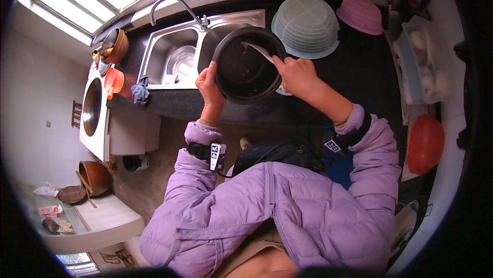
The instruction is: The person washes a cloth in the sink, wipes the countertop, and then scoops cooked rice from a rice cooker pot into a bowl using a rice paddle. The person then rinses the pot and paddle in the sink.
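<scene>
My left hand (pixel 211 86) grips the left rim of a dark round pot (pixel 246 70), thumb up along its side. The pot is tilted so its dark inside faces me, over the front of the right sink basin (pixel 227 30). My right hand (pixel 298 75) is closed around the end of a pale, long utensil (pixel 259 51), perhaps a spoon or spatula, whose far end reaches inside the pot. Small light specks show on the pot's inner surface. Just below my right hand, a small white item (pixel 283 90) is partly hidden on the dark counter.
A curved faucet (pixel 179 0) rises behind the double sink; a clear bowl (pixel 181 64) lies in its left basin. Right of it are a pale green plastic basket (pixel 306 25) and pink basket (pixel 360 14). A blue cloth (pixel 141 91) and orange dipper (pixel 114 79) lie left.
</scene>
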The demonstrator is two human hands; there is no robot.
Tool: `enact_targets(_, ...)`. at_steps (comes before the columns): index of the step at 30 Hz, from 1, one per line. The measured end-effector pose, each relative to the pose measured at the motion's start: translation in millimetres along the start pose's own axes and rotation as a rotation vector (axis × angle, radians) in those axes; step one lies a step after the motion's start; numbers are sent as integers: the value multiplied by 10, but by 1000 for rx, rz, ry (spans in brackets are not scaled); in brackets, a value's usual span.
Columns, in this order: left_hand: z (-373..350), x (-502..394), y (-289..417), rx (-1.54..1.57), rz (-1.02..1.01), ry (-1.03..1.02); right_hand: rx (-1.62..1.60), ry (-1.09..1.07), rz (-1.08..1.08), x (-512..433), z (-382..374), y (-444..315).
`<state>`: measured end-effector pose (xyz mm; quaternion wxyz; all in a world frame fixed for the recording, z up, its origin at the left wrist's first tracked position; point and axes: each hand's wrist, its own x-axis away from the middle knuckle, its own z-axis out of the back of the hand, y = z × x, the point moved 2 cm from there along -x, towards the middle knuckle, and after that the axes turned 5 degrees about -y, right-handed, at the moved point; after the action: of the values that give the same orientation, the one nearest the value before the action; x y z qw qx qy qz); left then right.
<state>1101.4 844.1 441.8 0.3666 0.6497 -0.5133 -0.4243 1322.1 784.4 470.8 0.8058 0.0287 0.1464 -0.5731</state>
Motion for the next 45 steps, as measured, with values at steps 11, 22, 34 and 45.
enact_targets(11,-25,-9,31,-64,-45,-15,-59,-280,143,190,-244,-235)
enact_targets(22,-83,-46,72,-344,-257,-177,-68,-433,185,134,30,-133)
enact_targets(34,54,-130,-75,-477,-465,76,120,-363,-3,593,154,147)
enact_targets(45,1563,263,-276,319,63,478,152,-667,-47,544,-584,268)
